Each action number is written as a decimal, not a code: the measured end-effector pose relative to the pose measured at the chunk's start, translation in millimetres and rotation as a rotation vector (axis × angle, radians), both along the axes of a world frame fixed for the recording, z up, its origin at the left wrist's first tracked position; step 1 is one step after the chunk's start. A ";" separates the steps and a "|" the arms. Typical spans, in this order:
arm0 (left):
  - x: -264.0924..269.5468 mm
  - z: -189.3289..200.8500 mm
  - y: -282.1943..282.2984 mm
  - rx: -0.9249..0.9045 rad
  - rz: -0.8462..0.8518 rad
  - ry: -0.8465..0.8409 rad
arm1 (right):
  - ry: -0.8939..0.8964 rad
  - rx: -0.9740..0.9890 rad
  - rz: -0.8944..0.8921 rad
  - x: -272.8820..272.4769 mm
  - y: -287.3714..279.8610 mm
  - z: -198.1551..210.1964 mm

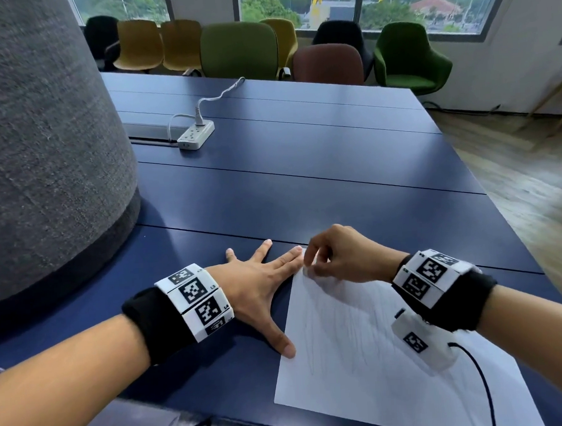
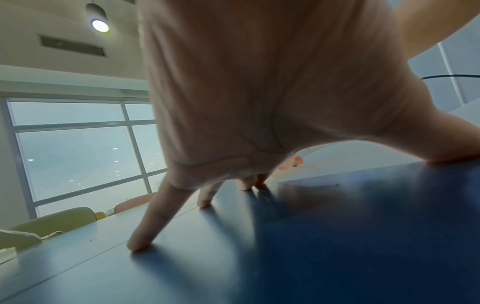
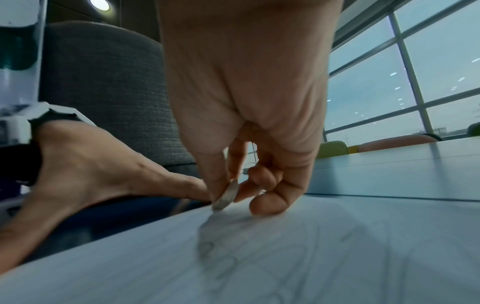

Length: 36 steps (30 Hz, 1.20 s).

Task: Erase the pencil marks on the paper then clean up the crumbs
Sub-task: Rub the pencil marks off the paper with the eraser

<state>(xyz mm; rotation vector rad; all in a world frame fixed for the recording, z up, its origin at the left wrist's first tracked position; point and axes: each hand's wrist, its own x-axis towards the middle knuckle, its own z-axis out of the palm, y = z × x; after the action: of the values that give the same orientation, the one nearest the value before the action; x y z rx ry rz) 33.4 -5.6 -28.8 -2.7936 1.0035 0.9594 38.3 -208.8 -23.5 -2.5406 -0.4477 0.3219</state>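
Erasing: right hand (image 3: 246,123) pinches a small flat grey-white eraser (image 3: 226,196) between thumb and fingertips, its edge down on the far-left corner of the white paper sheet (image 1: 378,354).
Left hand (image 1: 257,285): fingers spread straight, tips planted on the dark blue table (image 1: 303,166); index tip and thumb touch the sheet's left edge, pinning it.
Marks: faint grey pencil scribbles (image 1: 341,327) cover most of the sheet.
Progress: early, I'd judge; nearly all erasing left.
Crumbs: none visible, cleanup not yet started.
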 end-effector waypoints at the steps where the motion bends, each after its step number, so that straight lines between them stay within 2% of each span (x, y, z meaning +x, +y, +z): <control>1: -0.3 0.1 0.1 0.004 -0.003 -0.004 | -0.020 0.017 -0.039 2.0 -0.8 -1.2; 3: 0.2 -0.1 -0.3 0.003 -0.004 -0.007 | -0.027 0.035 -0.043 -2.5 -0.5 -3.5; 8: 1.4 -0.1 -1.6 0.042 -0.002 -0.003 | 0.061 -0.030 0.118 -20.9 3.9 0.8; 11: 0.8 1.4 -1.9 0.037 0.001 -0.002 | 0.002 0.028 0.012 -17.9 2.2 0.7; 13: 0.2 2.3 -2.5 0.044 -0.001 -0.001 | -0.005 0.066 0.003 -25.4 4.2 -2.5; 17: -0.8 4.2 -3.8 0.082 -0.005 -0.001 | 0.098 0.030 0.145 -40.9 8.1 -3.8; 22: -1.0 3.5 -3.1 0.072 -0.003 -0.002 | -0.004 0.077 -0.017 -32.7 0.8 -4.4; 27: -0.2 3.7 -3.7 0.079 0.004 0.007 | 0.135 0.055 0.164 -50.4 7.8 -2.0; 32: -1.2 3.5 -3.6 0.071 0.009 0.001 | 0.027 0.088 0.027 -40.6 6.9 -4.4; 36: -1.3 6.4 -5.2 0.082 0.004 -0.013 | 0.153 0.052 0.177 -55.6 11.9 -4.2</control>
<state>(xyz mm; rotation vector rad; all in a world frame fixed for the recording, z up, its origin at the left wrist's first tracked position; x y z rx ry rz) 32.1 -10.8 -22.3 -2.7329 0.9356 0.9581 -17.3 -196.9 -27.6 -2.4099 -0.6143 0.5583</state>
